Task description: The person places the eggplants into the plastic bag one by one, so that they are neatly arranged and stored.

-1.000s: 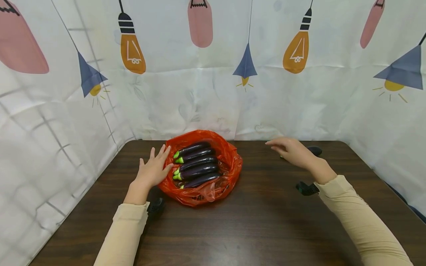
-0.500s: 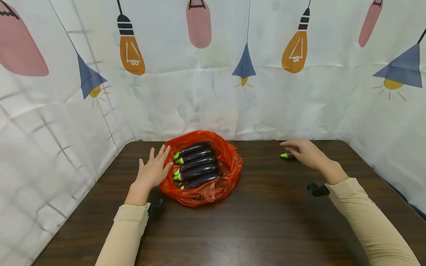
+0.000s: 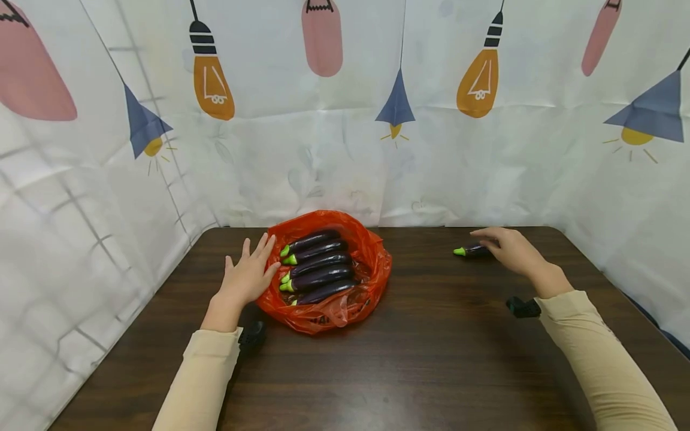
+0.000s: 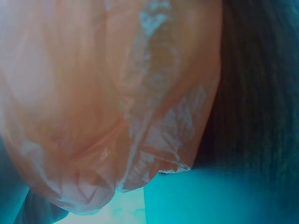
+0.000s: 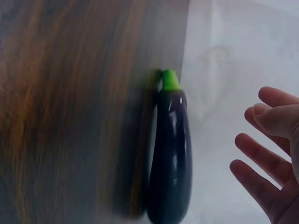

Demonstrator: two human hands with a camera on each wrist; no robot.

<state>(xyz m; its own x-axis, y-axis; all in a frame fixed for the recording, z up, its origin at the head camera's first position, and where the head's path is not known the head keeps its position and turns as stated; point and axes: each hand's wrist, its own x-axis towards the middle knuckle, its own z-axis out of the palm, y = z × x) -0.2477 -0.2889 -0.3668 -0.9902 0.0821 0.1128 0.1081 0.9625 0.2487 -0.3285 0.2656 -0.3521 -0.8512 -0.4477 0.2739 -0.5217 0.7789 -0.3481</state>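
A red plastic bag [image 3: 380, 263] stands with its mouth spread wide at the left of the table, several dark purple eggplants [image 3: 323, 263] lying side by side in it. My left hand [image 3: 245, 275] rests against the bag's left rim with fingers spread. The left wrist view is filled by the bag's crinkled side [image 4: 107, 116]. One more eggplant [image 5: 170, 158], green-stemmed, lies on the table at the back right. Above its far end my right hand [image 3: 509, 248] hovers with relaxed fingers, hiding part of it in the head view; the right wrist view shows them apart from the eggplant.
The dark wooden table [image 3: 404, 371] ends at the back against a white printed curtain [image 3: 345, 161], which also runs along both sides. Black wrist cameras [image 3: 523, 307] hang beneath the forearms, close over the tabletop.
My right hand has moved to the right over the lone eggplant, uncovering its green stem and part of its body. My left hand and the bag have stayed in place.
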